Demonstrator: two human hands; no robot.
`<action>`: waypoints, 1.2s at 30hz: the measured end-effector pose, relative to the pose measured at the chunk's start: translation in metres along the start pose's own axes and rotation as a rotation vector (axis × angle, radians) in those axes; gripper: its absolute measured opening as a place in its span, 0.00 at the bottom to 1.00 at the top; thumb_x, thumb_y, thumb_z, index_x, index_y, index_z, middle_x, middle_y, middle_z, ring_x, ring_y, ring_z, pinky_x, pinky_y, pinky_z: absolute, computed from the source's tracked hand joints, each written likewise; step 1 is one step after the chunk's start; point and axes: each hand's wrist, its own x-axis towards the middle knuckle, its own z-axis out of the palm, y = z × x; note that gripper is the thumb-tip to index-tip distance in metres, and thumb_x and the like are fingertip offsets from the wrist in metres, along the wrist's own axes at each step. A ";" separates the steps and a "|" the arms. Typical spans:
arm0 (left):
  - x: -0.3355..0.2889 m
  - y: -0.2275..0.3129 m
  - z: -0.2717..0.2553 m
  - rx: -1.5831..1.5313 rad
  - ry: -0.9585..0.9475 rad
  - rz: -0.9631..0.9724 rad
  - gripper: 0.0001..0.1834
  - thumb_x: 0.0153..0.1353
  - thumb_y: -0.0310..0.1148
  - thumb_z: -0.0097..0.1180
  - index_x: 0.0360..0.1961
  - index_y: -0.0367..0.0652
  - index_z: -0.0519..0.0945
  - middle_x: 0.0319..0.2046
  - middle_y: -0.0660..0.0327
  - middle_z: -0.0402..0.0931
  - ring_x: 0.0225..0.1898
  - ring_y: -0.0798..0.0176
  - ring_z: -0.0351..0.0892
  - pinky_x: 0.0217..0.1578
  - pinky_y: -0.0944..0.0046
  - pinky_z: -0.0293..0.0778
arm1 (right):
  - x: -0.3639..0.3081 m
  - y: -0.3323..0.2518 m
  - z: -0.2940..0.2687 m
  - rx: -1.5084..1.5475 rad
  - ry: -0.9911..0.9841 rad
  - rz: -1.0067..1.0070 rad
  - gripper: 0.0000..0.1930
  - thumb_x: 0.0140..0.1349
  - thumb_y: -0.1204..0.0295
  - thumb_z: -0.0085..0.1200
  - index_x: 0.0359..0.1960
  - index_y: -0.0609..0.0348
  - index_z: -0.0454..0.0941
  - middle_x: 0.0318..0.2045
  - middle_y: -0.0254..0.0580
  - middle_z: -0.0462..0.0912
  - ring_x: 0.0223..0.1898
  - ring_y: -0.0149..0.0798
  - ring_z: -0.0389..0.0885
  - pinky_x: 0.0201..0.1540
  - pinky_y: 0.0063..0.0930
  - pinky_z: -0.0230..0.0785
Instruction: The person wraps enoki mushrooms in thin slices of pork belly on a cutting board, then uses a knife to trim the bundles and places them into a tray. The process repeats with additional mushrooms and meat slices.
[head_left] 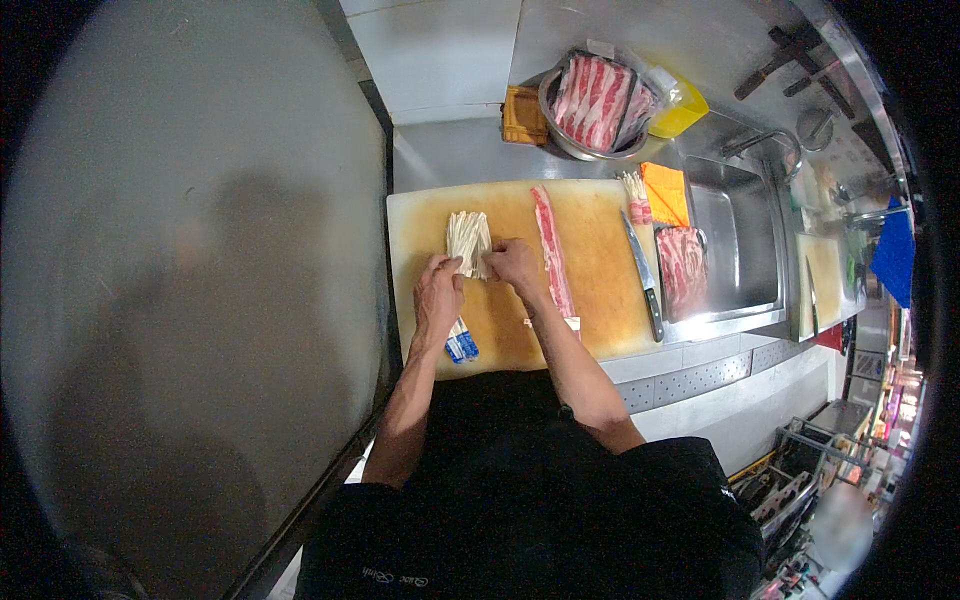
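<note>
A bunch of white enoki mushrooms (468,238) lies spread on the left part of the cutting board (605,290). My left hand (438,292) grips its near left edge with bent fingers. At the right edge, my right hand (514,264) is closed in a pinch on the stems. One long strip of raw bacon-like meat (552,245) stretches across the board just right of that hand, its near end partly behind my forearm. Below my left hand lies a blue and clear wrapper (461,343), partly hidden by my wrist.
A knife (642,275) lies along the board's right side, near meat-wrapped enoki rolls (636,197). Beyond them are an orange cloth (664,194), a pack of sliced meat (683,268) and a sink (735,235). A metal bowl (549,112) with packed meat stands behind.
</note>
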 end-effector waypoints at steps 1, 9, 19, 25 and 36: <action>0.000 0.001 0.001 0.001 -0.001 -0.003 0.16 0.63 0.23 0.63 0.53 0.37 0.87 0.49 0.49 0.82 0.50 0.41 0.85 0.51 0.47 0.81 | -0.003 0.005 -0.004 0.207 -0.029 0.026 0.12 0.61 0.64 0.70 0.34 0.61 0.89 0.27 0.45 0.88 0.27 0.37 0.87 0.30 0.35 0.80; -0.003 0.043 -0.007 0.089 0.071 0.011 0.16 0.66 0.28 0.64 0.54 0.38 0.86 0.49 0.49 0.83 0.52 0.43 0.83 0.52 0.47 0.79 | -0.034 0.016 -0.035 0.378 -0.099 0.067 0.09 0.64 0.67 0.70 0.34 0.60 0.89 0.27 0.35 0.87 0.27 0.29 0.84 0.32 0.26 0.76; 0.003 0.028 0.042 -0.011 -0.145 0.120 0.16 0.63 0.20 0.59 0.52 0.38 0.87 0.46 0.48 0.81 0.49 0.44 0.83 0.50 0.48 0.80 | -0.019 0.047 -0.026 0.198 -0.111 0.070 0.08 0.68 0.70 0.68 0.35 0.63 0.87 0.28 0.36 0.88 0.27 0.28 0.85 0.33 0.25 0.80; -0.004 0.025 0.048 0.098 -0.129 0.161 0.16 0.64 0.21 0.58 0.52 0.40 0.88 0.47 0.50 0.77 0.51 0.44 0.82 0.50 0.46 0.80 | -0.053 0.034 -0.057 0.460 -0.104 -0.098 0.09 0.66 0.70 0.69 0.30 0.62 0.86 0.24 0.36 0.87 0.26 0.29 0.84 0.31 0.27 0.75; 0.000 0.068 0.008 -0.216 -0.072 -0.130 0.19 0.69 0.23 0.59 0.61 0.39 0.84 0.51 0.46 0.83 0.49 0.48 0.86 0.49 0.53 0.81 | -0.120 0.035 -0.150 -0.645 0.051 -0.513 0.11 0.64 0.65 0.63 0.45 0.52 0.87 0.27 0.49 0.88 0.29 0.52 0.89 0.36 0.48 0.81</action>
